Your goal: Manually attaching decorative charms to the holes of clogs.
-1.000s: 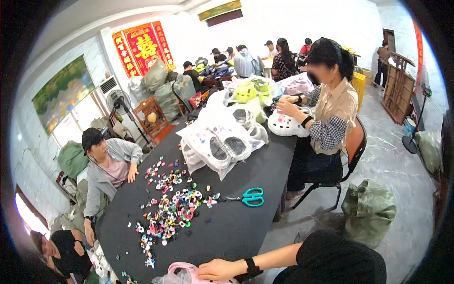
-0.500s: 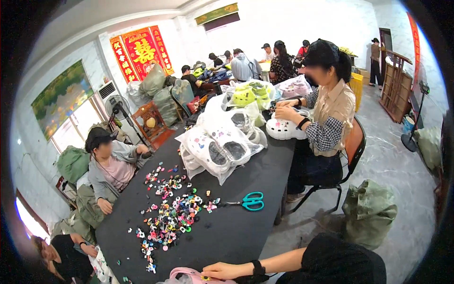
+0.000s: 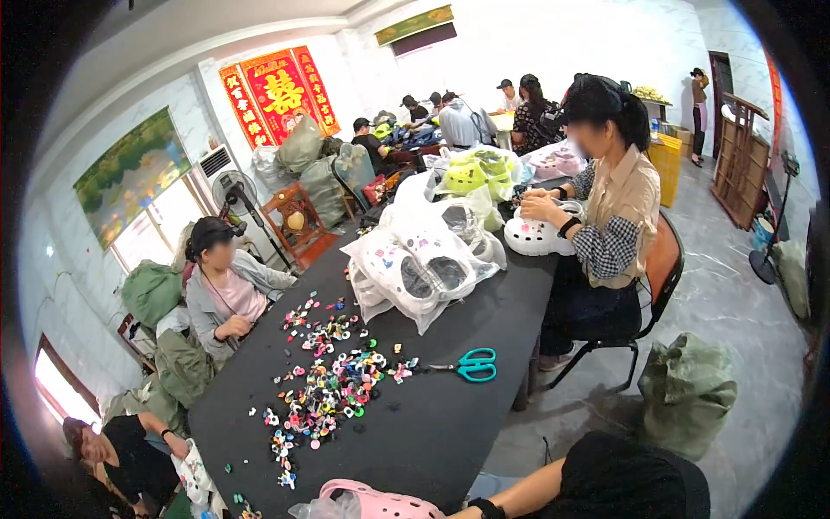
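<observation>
A pink clog (image 3: 389, 499) with round holes lies at the table's near edge, cut off by the lower rim, with clear plastic wrap (image 3: 333, 508) at its left end. My right forearm, with a black wristband (image 3: 488, 509), comes in from the lower right. Only a sliver of my right hand (image 3: 467, 513) shows beside the clog; its fingers are below the picture. My left hand is out of view. Farther in, a heap of small colourful shoe charms (image 3: 337, 389) spreads over the black table (image 3: 432, 415). Teal-handled scissors (image 3: 475, 365) lie right of the heap.
Bagged white clogs (image 3: 424, 259) are piled mid-table, with bagged lime clogs (image 3: 475, 173) behind. A co-worker on the right handles a white clog (image 3: 538, 235). Two people sit along the left side. A green sack (image 3: 687, 394) stands on the floor at right.
My right hand has dropped almost out of the picture, and more of the pink clog shows. The scene has shifted right and slightly down. The nearer seated co-worker at left has drawn a hand back.
</observation>
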Available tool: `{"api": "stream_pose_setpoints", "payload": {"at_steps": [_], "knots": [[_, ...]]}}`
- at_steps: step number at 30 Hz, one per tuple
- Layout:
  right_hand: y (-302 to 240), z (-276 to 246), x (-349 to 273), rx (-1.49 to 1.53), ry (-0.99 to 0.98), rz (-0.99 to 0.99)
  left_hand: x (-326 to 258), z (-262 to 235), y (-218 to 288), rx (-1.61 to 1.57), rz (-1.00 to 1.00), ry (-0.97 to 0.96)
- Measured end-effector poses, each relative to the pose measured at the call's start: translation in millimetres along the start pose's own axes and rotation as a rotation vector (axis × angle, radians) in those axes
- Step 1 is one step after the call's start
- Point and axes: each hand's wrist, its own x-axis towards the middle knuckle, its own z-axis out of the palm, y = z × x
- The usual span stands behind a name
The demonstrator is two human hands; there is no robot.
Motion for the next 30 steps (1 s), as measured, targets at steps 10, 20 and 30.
{"api": "stream_pose_setpoints", "payload": {"at_steps": [10,20,30], "knots": [[42.4,-3.7,3.2,-0.091,0.002,-0.05,-1.7,-11.4,-23.3,0.387,0.192,-0.289],[-14.9,5.5,-14.9,-0.128,-0.024,-0.242,3.3,22.2,23.0,0.506,0.498,-0.029],[-13.2,6.9,-19.7,-0.283,0.064,-0.295,0.3,5.5,2.6,0.596,0.373,-0.099]]}}
